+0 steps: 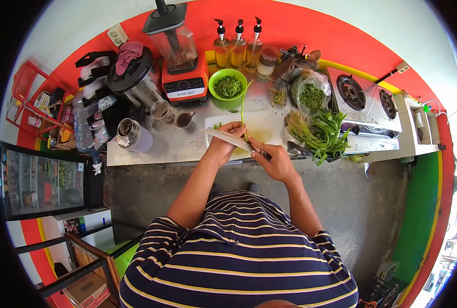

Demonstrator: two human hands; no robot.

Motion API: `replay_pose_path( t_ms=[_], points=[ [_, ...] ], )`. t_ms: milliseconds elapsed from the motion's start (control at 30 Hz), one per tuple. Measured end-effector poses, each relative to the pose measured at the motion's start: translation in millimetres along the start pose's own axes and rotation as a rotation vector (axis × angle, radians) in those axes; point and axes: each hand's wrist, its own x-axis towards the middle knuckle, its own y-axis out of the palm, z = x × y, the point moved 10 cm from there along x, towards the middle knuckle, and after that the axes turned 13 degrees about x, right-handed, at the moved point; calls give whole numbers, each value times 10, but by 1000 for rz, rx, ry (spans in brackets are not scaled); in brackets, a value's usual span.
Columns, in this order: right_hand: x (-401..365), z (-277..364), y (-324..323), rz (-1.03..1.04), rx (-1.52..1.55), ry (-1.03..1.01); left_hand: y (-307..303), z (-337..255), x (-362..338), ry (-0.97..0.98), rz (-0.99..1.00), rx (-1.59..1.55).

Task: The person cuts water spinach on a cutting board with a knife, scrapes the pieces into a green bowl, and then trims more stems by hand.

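My right hand is closed around the handle of a kitchen knife, its broad blade pointing left across my left hand. In my left hand a long green vegetable stem is pinched, standing up past the fingertips. Both hands are close together over the near edge of a white cutting board. Some bits of green lie on the board beside my left hand. Just beyond the board sits a lime-green bowl with chopped greens. To the right lies a bundle of leafy stalks.
A plastic bag of chopped greens rests near the gas stove. At the back stand a red blender and three pump bottles. Cups and a metal-topped jug occupy the counter's left side.
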Motion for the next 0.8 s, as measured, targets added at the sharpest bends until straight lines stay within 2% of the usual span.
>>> replay_pose_path(
  t_ms=[100, 233, 433, 600, 800],
  points=[
    [9, -6, -15, 8, -43, 46, 29, -10, -36, -36, -22, -7],
    [26, 28, -23, -6, 2, 12, 30, 5, -32, -31, -14, -16],
    [46, 22, -25, -38, 32, 11, 54, -2, -37, -33, 53, -42],
    [51, -17, -6, -18, 98, 76, -41, -132, -53, -27, -51, -46],
    [47, -66, 2, -40, 192, 74, -75, -171, 18, 4, -51, 33]
  ],
)
